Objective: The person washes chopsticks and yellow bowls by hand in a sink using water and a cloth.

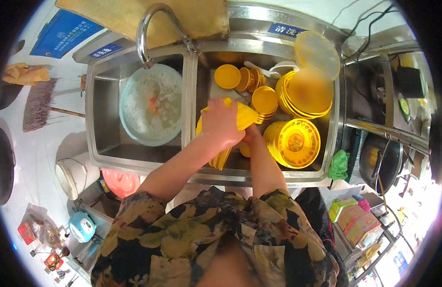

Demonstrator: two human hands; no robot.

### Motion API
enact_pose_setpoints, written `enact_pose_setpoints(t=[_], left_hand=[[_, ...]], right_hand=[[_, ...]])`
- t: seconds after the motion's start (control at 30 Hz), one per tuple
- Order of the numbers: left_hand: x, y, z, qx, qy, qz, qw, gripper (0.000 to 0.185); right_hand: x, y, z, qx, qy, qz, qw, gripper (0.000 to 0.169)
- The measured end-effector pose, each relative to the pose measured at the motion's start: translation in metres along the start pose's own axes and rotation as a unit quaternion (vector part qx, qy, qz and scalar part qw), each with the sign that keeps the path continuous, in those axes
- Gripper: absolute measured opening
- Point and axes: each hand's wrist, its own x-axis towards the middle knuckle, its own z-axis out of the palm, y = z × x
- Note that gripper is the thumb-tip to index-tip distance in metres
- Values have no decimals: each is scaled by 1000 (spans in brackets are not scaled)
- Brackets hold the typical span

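My left hand (pixel 222 123) presses down on a yellow cloth (pixel 247 114) over the right basin of a steel double sink (pixel 190 89). Beneath the cloth's right edge is my right hand (pixel 252 133), its fingers mostly hidden; what it holds cannot be told. Close by stand small yellow dishes in stacks (pixel 264 100), with more small round dishes (pixel 227 76) behind. A leaning stack of patterned yellow bowls (pixel 296 142) lies at the right. Behind it are larger yellow bowls (pixel 283 88), a translucent round lid (pixel 316 50) and white spoons (pixel 260 69).
In the left basin sits a pale blue tub (pixel 126 122) of sudsy water with something orange in it, under a curved chrome faucet (pixel 140 36). A green mesh scrubber (pixel 338 165) lies by the sink's right rim. A white bucket (pixel 68 175) and a pink basin (pixel 122 181) stand at left.
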Motion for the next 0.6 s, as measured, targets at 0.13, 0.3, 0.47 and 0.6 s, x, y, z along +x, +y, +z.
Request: enact_pose_setpoints(t=[0.13, 0.3, 0.47, 0.6], left_hand=[[5, -16, 7, -46, 12, -46, 998, 73], [8, -28, 15, -100, 36, -52, 993, 73], [3, -31, 10, -92, 129, 32, 987, 61], [0, -22, -9, -93, 151, -4, 984, 57]], right_hand=[[6, 18, -23, -13, -6, 107, 994, 55], [16, 42, -32, 15, 12, 89, 996, 51], [20, 45, -14, 29, 12, 66, 997, 51], [20, 34, 16, 33, 5, 39, 999, 50]])
